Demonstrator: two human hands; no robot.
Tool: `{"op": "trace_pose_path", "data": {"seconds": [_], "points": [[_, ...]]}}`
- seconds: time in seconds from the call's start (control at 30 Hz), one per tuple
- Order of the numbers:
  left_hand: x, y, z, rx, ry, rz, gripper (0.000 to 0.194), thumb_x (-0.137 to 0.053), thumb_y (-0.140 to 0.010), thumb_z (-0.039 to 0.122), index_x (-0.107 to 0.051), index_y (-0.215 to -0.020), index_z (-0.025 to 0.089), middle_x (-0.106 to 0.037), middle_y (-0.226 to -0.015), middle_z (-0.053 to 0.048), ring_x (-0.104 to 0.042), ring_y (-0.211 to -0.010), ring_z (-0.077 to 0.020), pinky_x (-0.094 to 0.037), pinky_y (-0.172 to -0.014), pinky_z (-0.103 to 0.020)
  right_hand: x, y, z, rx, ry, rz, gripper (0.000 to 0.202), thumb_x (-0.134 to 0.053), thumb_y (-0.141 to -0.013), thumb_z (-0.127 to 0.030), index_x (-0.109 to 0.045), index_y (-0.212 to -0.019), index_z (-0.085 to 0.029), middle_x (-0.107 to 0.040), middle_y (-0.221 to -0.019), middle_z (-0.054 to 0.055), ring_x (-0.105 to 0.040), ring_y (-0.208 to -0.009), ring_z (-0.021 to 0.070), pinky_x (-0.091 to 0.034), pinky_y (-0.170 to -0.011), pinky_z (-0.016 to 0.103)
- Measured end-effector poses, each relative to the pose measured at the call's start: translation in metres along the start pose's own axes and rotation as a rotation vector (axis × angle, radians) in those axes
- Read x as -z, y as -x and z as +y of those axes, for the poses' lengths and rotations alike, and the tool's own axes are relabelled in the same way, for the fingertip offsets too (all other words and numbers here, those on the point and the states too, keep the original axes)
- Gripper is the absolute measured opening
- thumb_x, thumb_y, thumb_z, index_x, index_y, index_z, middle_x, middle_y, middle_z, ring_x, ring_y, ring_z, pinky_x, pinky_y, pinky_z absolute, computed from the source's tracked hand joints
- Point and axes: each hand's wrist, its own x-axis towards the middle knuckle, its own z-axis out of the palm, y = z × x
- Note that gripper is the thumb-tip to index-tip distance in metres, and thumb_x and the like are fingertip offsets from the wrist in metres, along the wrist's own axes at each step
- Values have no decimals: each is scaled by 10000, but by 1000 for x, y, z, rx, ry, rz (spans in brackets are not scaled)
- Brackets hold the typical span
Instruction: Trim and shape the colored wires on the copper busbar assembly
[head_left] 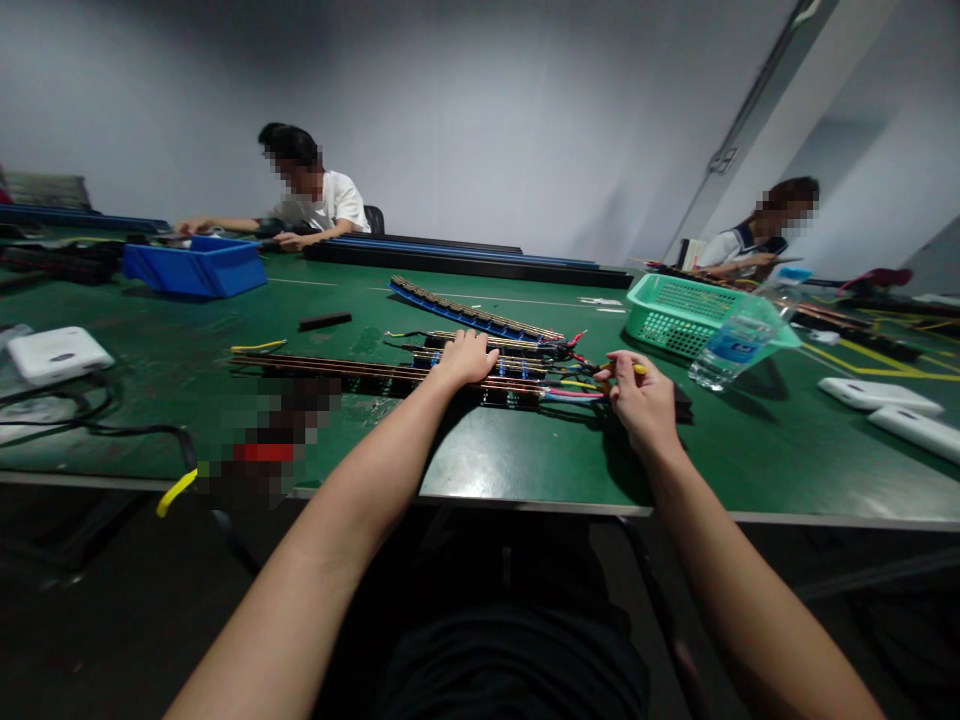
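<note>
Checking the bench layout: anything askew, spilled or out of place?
The long blue-sided strip lies slanted, out of line with the thin copper-coloured rods in front. A blue-labelled clear plastic water bottle stands near the thin coloured wires: perhaps a spill risk, though no spill is visible.

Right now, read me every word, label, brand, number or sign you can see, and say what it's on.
None is readable.
Bottle: marks on its blue label, too blurred to read.
White device at far left: small dark mark, too small to tell if it's text.
</note>
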Motion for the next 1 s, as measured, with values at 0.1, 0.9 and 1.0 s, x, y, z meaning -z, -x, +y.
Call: {"op": "trace_pose_path", "data": {"seconds": [0.1, 0.9, 1.0], "points": [[0, 0, 0, 10, 10, -4, 488, -382, -1066, 460, -584, -1388, 154, -553, -1474, -180, -472, -1376, -336, -438, -1096, -446, 3, 0, 4, 29, 77, -14, 581, -644, -829, -733, -696, -978, -174, -723, -697, 42, -505, -448, 103, -379, -428, 223], [-1, -1, -1, 1, 16, 6, 479, -382, -1060, 460, -603, -1361, 159, -565, -1454, -181, -483, -1359, -341, -447, -1087, -461, 3, 21, -15, 206, 447, -34, 390, -586, -937, -534, -744, -1055, -198, -774, -833, 81, -701, -703, 224, -516, -663, 321], [-1, -1, -1, -3, 14, 7, 477, -383, -1062, 458, -607, -1357, 158, -568, -1449, -182, -488, -1354, -339, -451, -1086, -459, 0, 34, -22, 202, 292, 5, 401, -570, -965, -528, -688, -1176, -208, -760, -879, 72, -672, -688, 200, -510, -643, 310]]}}
